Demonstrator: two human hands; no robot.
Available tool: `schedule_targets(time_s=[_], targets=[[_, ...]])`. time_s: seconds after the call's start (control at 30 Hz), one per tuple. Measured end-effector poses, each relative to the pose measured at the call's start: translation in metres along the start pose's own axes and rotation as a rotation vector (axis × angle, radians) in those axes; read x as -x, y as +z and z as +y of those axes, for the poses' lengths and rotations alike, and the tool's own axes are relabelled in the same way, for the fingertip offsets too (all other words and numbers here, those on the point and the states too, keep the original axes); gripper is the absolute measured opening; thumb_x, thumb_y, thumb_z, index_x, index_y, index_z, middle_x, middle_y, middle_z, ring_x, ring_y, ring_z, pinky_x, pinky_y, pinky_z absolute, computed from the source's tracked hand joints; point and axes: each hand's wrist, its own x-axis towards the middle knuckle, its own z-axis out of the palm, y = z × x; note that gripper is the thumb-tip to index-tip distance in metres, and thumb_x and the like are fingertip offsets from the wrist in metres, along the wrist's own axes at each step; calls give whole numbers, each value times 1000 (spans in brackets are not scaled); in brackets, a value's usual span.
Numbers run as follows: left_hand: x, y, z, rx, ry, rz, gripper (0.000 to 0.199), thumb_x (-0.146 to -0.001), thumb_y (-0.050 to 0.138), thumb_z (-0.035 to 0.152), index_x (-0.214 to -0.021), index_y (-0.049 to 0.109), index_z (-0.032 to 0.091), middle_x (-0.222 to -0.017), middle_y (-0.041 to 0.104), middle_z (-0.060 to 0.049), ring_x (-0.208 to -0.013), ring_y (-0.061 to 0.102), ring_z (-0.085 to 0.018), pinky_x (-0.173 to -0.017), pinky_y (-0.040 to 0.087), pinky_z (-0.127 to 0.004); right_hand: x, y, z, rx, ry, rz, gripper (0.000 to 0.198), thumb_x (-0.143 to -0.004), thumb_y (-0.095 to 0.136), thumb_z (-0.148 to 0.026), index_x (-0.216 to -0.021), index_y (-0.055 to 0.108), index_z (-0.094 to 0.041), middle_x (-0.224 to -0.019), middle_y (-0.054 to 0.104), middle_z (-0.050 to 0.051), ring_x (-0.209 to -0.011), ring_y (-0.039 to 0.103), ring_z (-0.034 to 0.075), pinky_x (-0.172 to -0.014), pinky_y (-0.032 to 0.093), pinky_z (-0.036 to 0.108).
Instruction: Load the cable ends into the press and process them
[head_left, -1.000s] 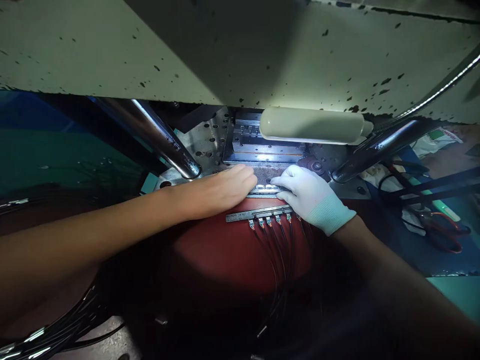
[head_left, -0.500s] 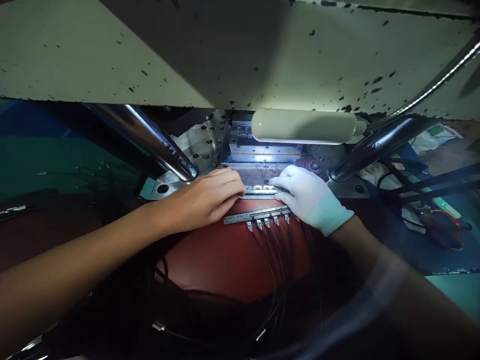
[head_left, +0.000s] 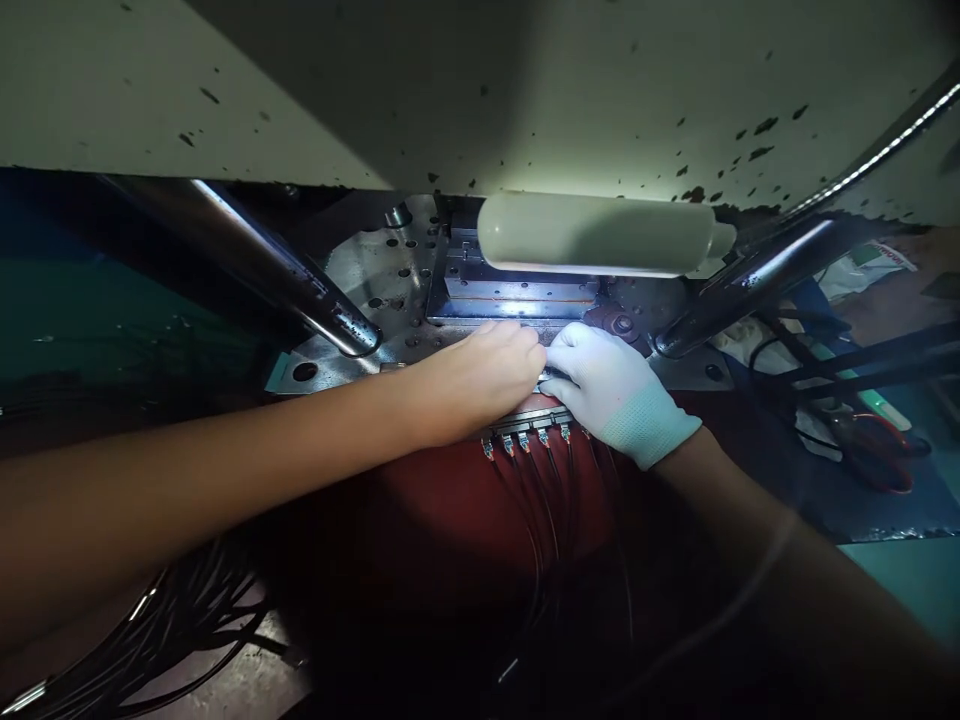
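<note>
At the lower left of the frame a bundle of black cables (head_left: 161, 625) lies coiled in shadow, and your two forearms cross above it toward the centre. Just above centre, black wires (head_left: 541, 500) run down over the red cushion (head_left: 450, 490), each ending in a small terminal clipped into the metal strip (head_left: 529, 422). Compared with half a second ago, your left hand (head_left: 480, 380) has slid right: it was clear of the strip's left end then, and now it covers that end, so only the right part of the strip shows below your knuckles. Your left hand is bare, palm down, fingers curled forward; what the fingertips grip is hidden, so I cannot tell whether it is closed on anything. Your right hand (head_left: 611, 385), in a white glove, has stayed almost where it was; its fingers now meet the left fingertips at the frame's centre, where earlier a gap of bright metal lay between them. The right fingers are bent over a small bright piece at the plate's front edge, too covered to tell whether they pinch it. The strip lies just below both hands, touching the lower edge of the glove. Beyond the hands sits the drilled steel plate (head_left: 382, 270) with a dark die block (head_left: 517, 295), under the white lamp tube (head_left: 596, 235). Two polished columns (head_left: 270, 265) slant outward. At far right, red-handled scissors (head_left: 877, 455).
</note>
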Motion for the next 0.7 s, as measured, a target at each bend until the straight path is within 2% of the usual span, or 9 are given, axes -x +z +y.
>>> schedule_targets(time_s=[0.13,0.23,0.37,0.5,0.6,0.7], targets=[[-5,6,1,38,-58,-52,26,-94,35,17,-83,58,11,-84,56,-11,-80,54,-25,-71,42,-36,0,-1,-2,28,13,-10,17,-92,50,-22,-89,65,-14,-96,59,8,-89,52,21,-74,37,32],[6,17,-7,203,-117,56,20,-92,37,14,-81,53,14,-83,54,-8,-78,52,-20,-72,43,-32,1,-2,-3,7,16,8,19,-93,50,-23,-96,67,-17,-95,59,7,-88,52,21,-72,37,32],[50,18,-17,431,-227,178,14,-95,38,19,-86,49,17,-86,54,-5,-76,51,-16,-69,44,-28,3,-3,-2,-41,25,31,21,-92,54,-27,-107,68,-21,-99,60,6,-94,53,21,-74,38,32],[90,11,-19,361,-161,135,14,-94,42,22,-94,55,20,-93,57,-5,-86,54,-18,-78,45,-32,3,-4,-2,-89,51,44,20,-91,57,-27,-105,69,-22,-98,61,5,-95,54,21,-75,39,32],[91,16,-22,316,-233,178,16,-94,45,24,-100,58,18,-100,57,-7,-94,54,-20,-83,45,-35,3,-4,-3,-122,78,65,19,-89,59,-26,-104,70,-23,-99,63,3,-96,55,20,-76,40,31],[75,28,-28,364,-311,185,30,-95,44,32,-116,59,17,-110,58,-9,-105,51,-24,-93,43,-40,4,-2,-4,-122,87,99,19,-87,62,-25,-103,71,-23,-100,64,4,-95,57,20,-76,41,31]])
